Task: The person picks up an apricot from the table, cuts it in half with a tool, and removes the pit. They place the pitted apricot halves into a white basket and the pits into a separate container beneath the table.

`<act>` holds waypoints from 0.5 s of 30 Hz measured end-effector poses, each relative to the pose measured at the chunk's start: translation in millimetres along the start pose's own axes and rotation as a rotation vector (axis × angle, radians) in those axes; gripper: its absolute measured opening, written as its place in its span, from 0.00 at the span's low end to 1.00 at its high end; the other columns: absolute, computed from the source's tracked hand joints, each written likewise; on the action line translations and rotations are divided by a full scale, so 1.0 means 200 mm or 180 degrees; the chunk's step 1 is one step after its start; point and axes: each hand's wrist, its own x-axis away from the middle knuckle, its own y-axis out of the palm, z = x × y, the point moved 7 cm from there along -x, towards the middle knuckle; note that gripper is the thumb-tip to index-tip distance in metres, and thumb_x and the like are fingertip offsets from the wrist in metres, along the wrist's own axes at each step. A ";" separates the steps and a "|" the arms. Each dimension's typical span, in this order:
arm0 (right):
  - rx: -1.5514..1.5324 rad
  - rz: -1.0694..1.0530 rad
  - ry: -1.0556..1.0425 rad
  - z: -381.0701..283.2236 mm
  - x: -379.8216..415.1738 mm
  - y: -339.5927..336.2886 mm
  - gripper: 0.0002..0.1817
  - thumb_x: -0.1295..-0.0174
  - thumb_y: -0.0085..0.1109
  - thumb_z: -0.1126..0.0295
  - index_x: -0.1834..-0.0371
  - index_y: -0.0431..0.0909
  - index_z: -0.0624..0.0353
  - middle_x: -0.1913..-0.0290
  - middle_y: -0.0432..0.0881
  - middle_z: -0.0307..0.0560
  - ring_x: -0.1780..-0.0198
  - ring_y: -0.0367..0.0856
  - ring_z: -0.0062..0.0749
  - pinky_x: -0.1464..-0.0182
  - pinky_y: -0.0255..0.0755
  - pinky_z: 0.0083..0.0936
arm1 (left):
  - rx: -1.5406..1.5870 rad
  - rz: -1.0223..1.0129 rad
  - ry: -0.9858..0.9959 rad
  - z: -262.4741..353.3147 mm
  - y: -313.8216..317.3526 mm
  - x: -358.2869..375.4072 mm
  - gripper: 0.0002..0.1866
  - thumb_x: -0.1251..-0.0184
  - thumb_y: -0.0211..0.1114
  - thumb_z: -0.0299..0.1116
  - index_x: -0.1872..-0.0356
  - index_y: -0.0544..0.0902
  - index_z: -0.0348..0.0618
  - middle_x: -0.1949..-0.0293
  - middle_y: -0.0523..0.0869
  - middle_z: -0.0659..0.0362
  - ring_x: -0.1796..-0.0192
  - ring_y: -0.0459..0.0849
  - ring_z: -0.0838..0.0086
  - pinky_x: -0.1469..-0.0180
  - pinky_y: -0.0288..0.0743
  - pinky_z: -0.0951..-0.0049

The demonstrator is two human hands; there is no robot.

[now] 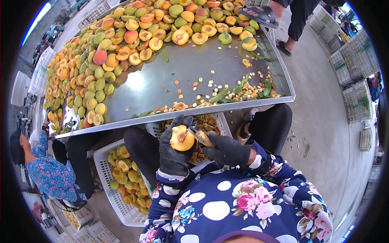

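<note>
My left hand [175, 156], in a black glove, is closed around a peach half [182, 138] with its cut face turned up and a brown hollow in the middle. Against the right side of that half is a small tool with a wooden-looking handle [204, 139]. My right hand [227, 150], also gloved in black, is closed on this tool; its working end is hidden. Both hands are above a white crate [222, 121] of peach scraps, just in front of the metal table [162, 85].
Halved peaches [133, 36] are heaped on the table, with pits [247, 90] and leaves near its raised edge. A white basket [106, 178] of peach halves stands at my left. One person [52, 174] sits at left; another person's sandaled foot [263, 14] rests at the table's far corner.
</note>
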 end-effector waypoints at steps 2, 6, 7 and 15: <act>0.0449 -0.0242 0.0285 0.01 0.02 0.04 0.18 0.40 0.55 0.63 0.55 0.67 0.66 0.74 0.76 0.54 0.74 0.78 0.42 0.72 0.69 0.32 | -0.1266 -0.0252 0.0403 0.02 0.01 0.01 0.23 0.39 0.46 0.17 0.41 0.64 0.31 0.45 0.74 0.50 0.46 0.75 0.68 0.42 0.69 0.71; 0.0502 -0.0033 -0.0261 0.00 0.01 0.07 0.18 0.40 0.55 0.65 0.53 0.66 0.67 0.70 0.77 0.60 0.68 0.79 0.48 0.68 0.70 0.36 | 0.0154 -0.0422 0.0089 -0.04 -0.01 0.00 0.22 0.34 0.43 0.28 0.40 0.63 0.32 0.44 0.72 0.49 0.43 0.73 0.66 0.38 0.64 0.67; 0.0507 -0.0038 -0.0259 0.00 0.01 0.08 0.18 0.40 0.55 0.65 0.53 0.66 0.67 0.70 0.77 0.60 0.68 0.79 0.48 0.68 0.70 0.36 | 0.1348 -0.0390 -0.0140 -0.07 0.00 0.00 0.22 0.32 0.41 0.32 0.40 0.63 0.32 0.43 0.72 0.49 0.42 0.71 0.65 0.37 0.62 0.65; 0.0518 0.0150 -0.0201 0.02 -0.01 0.09 0.18 0.43 0.55 0.68 0.53 0.67 0.66 0.67 0.77 0.62 0.67 0.78 0.54 0.67 0.70 0.39 | 0.0341 -0.0129 0.0304 -0.06 -0.08 0.00 0.25 0.31 0.38 0.39 0.39 0.62 0.33 0.41 0.69 0.47 0.39 0.68 0.60 0.34 0.57 0.59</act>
